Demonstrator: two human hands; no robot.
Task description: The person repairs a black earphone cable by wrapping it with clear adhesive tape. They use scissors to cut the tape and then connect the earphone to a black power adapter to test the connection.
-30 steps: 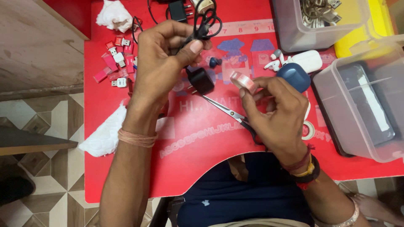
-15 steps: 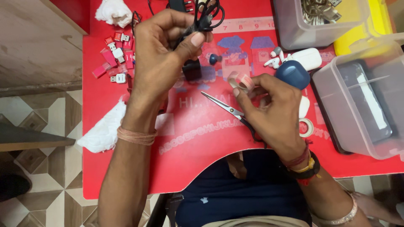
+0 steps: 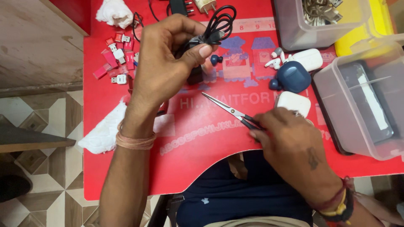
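Black coiled cable [image 3: 219,23] and a black charger block [image 3: 194,63] were pinched between the thumb and fingers of the left hand [image 3: 162,67], held above the red plastic table [image 3: 202,143]. The right hand [image 3: 290,143] lay low on the table, fingers closed around the handles of slim steel scissors [image 3: 229,110], whose shut blades pointed toward the left hand. Just beyond the right hand sat a white earbud case [image 3: 293,102] and a dark blue earbud case [image 3: 293,77].

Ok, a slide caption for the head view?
Left hand holds a coiled black cable; right hand grips scissors on red table.
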